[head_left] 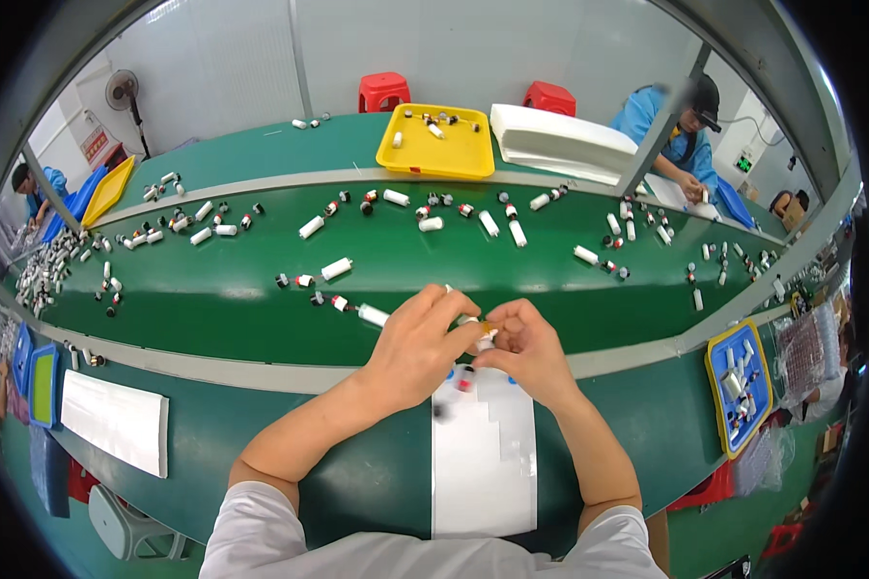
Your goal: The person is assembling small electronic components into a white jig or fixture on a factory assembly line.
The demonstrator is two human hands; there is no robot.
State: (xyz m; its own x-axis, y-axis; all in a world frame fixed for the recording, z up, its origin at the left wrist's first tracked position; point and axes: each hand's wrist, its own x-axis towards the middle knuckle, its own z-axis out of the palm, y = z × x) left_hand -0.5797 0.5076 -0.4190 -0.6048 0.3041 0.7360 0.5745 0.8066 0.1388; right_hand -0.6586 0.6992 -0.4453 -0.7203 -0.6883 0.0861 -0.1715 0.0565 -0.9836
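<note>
My left hand and my right hand meet over the near edge of the green belt, fingers pinched together. Between their fingertips is a small white part with an orange-yellow bit; its exact kind is partly hidden. Just below, a small red-and-black piece and a blurred dark piece show above a white sheet; I cannot tell whether they hang from the held part. Beside my left fingers, a white cylinder lies on the belt with a small red, white and black piece.
The green belt carries many scattered white cylinders with dark ends. Beyond it stand a yellow tray and a stack of white sheets. A blue tray with yellow rim is at right, white sheets at left. A co-worker sits far right.
</note>
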